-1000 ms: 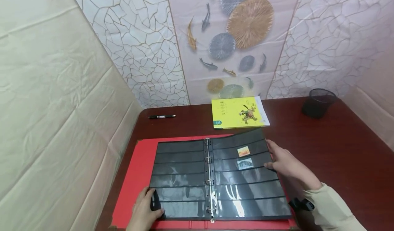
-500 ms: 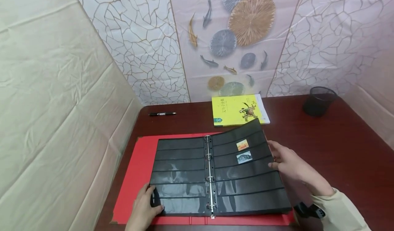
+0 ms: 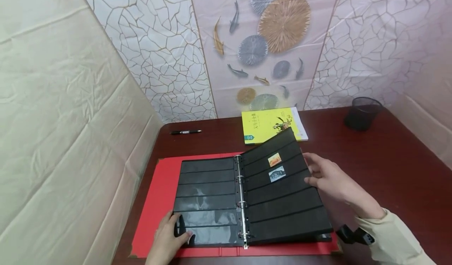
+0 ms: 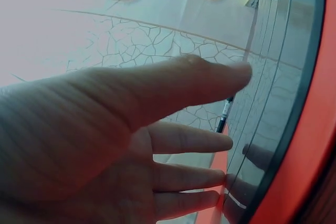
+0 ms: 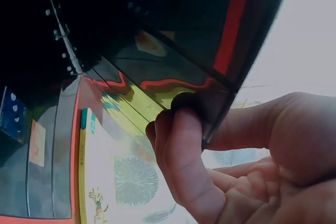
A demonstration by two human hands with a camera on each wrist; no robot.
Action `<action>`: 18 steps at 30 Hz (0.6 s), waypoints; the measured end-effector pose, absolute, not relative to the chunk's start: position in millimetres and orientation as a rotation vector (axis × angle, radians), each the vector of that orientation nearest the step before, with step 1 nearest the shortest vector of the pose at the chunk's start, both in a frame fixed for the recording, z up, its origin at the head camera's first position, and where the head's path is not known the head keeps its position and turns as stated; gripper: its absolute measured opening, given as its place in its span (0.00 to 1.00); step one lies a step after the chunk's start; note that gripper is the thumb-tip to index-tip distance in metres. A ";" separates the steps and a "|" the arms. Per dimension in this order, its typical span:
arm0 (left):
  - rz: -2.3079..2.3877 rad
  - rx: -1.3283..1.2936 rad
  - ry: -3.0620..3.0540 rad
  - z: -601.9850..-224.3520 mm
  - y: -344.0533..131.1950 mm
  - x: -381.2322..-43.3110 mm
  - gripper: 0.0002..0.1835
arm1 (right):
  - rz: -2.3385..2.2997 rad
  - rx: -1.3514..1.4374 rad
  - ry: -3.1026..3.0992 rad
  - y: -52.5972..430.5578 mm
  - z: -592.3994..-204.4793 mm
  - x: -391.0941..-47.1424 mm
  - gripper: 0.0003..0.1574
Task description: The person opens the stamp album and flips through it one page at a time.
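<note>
A red ring binder (image 3: 147,214) lies spread on the table with black stamp pages. Its right page (image 3: 282,202) is tilted up at the outer edge, and my right hand (image 3: 330,176) pinches that edge between thumb and fingers. An orange stamp (image 3: 274,159) and a grey-blue stamp (image 3: 277,174) sit in the upper pockets of this page. In the right wrist view, more stamps show on the sheet below. My left hand (image 3: 166,235) rests at the lower outer edge of the left page (image 3: 206,202), its fingers (image 4: 189,176) straight and touching the clear pockets. Metal rings (image 3: 241,192) run between the pages.
A yellow book (image 3: 259,125) lies behind the binder, its front partly covered by the raised page. A black pen (image 3: 186,132) lies at the back left, and a black mesh holder (image 3: 361,117) stands at the back right. Walls (image 3: 155,33) border the table.
My right hand has lifted the right page's outer edge higher and tilted it toward the rings, with a sheet showing beneath it. The left hand has stayed nearly in place.
</note>
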State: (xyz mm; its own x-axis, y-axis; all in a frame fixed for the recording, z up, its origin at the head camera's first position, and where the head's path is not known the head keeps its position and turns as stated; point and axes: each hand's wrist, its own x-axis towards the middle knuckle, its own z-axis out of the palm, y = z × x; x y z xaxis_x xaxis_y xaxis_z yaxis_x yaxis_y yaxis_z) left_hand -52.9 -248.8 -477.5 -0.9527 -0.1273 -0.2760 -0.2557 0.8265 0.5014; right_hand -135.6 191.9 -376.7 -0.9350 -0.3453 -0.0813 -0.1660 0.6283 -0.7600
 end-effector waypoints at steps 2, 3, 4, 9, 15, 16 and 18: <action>0.812 -0.289 2.780 -477.3 -248.4 -52.6 0.38 | -1.198 -0.418 2.635 191.2 -374.8 -134.9 0.46; 0.813 -0.285 2.780 -477.5 -248.6 -52.5 0.37 | -1.207 -0.423 2.634 190.5 -374.0 -134.4 0.45; 0.817 -0.283 2.780 -477.6 -248.4 -52.3 0.37 | -1.218 -0.428 2.632 189.6 -372.7 -134.2 0.45; 0.828 -0.276 2.772 -477.0 -248.9 -51.3 0.35 | -1.249 -0.452 2.632 184.9 -364.5 -133.2 0.45; 0.823 -0.288 2.741 -473.5 -249.1 -52.4 0.35 | -1.229 -0.438 2.652 179.1 -354.8 -132.6 0.45; 0.818 -0.286 2.743 -472.9 -249.0 -52.3 0.36 | -1.232 -0.438 2.652 178.1 -353.6 -132.6 0.45; 0.820 -0.275 2.754 -471.6 -248.9 -51.4 0.35 | -1.238 -0.434 2.650 176.5 -351.4 -132.4 0.44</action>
State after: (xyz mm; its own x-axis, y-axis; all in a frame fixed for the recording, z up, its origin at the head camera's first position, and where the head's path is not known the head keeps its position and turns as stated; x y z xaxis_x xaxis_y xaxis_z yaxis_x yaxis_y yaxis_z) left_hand -51.4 -248.9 -471.6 -0.9499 -0.1071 -0.2937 -0.2503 0.8236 0.5090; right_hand -132.4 176.5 -351.4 -0.9405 -0.3373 -0.0423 -0.1839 0.6097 -0.7710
